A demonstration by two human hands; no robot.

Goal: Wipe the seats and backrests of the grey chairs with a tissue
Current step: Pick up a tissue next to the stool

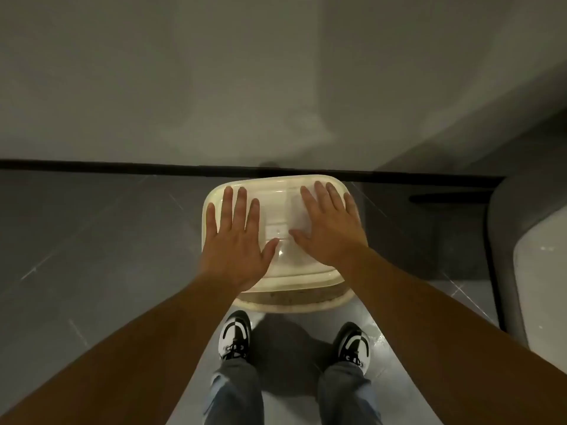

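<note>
Both my hands lie flat, fingers spread, on the glossy top of a cream rounded-square stool point(276, 185) that stands in front of my feet. My left hand point(234, 240) rests on its left half. My right hand point(329, 228) rests on its right half, over a pale white sheet point(296, 214) that looks like a folded tissue; most of the sheet is hidden under the palm. A grey upholstered chair point(503, 256) shows only partly at the right edge.
A plain light wall point(214, 72) rises just behind the stool, with a black skirting line point(92, 165) at its foot. Dark grey floor tiles point(92, 240) spread to the left. My shoes point(234, 338) stand close to the stool's base.
</note>
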